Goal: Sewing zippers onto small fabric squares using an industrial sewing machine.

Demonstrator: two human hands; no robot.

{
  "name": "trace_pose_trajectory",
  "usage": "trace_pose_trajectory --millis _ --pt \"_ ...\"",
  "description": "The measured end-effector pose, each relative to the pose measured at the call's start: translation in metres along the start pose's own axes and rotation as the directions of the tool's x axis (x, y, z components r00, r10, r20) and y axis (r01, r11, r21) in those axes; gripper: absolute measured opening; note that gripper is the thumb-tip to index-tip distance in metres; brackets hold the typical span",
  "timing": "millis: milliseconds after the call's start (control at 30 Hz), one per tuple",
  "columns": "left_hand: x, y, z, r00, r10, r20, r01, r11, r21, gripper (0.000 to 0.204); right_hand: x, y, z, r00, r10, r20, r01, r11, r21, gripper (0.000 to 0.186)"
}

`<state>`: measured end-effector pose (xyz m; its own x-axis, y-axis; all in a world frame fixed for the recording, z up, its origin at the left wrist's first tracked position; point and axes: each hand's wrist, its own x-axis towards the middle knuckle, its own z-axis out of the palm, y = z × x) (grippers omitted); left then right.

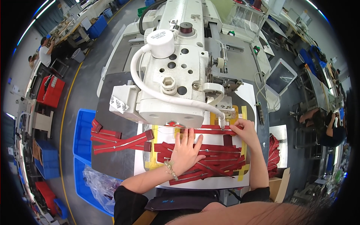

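Observation:
A red zipper (213,131) lies straight from left to right under the front of a white industrial sewing machine (176,108). My right hand (246,132) pinches its right end between thumb and fingers. My left hand (186,152) lies flat with fingers stretched, the fingertips touching the zipper's left part. Below that hand, a pile of loose red zippers (221,153) spreads over a white sheet (240,182). More red zippers (125,142), with darker squares at their ends, lie crossed at the left of the machine bed.
Blue bins (83,138) stand left of the table, one with clear plastic wrap (99,183). Red zippers (273,155) hang bunched at the right edge, above a cardboard box (281,185). A screen (282,77) stands at the right. Other people work in the background.

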<state>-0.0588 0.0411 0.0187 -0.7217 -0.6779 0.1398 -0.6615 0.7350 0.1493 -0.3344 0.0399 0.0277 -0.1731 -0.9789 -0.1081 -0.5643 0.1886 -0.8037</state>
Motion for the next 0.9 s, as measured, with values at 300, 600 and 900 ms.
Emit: trace_pose_trajectory --millis 300,600,900 --pt "-0.001 -0.001 0.000 1.000 -0.022 0.016 0.022 1.000 0.008 0.078 -0.004 -0.019 0.003 0.996 -0.039 -0.084 0.019 0.976 -0.218 0.024" --pt "-0.008 -0.005 -0.020 0.920 0.363 -0.147 -0.368 0.930 -0.010 0.050 -0.001 -0.041 0.060 0.956 -0.282 0.080 0.261 0.943 0.206 0.032" --pt "-0.014 -0.032 -0.031 0.726 0.606 -0.326 -0.604 0.788 0.120 0.027 0.020 -0.082 0.092 0.979 -0.200 -0.045 0.205 0.964 0.166 0.016"
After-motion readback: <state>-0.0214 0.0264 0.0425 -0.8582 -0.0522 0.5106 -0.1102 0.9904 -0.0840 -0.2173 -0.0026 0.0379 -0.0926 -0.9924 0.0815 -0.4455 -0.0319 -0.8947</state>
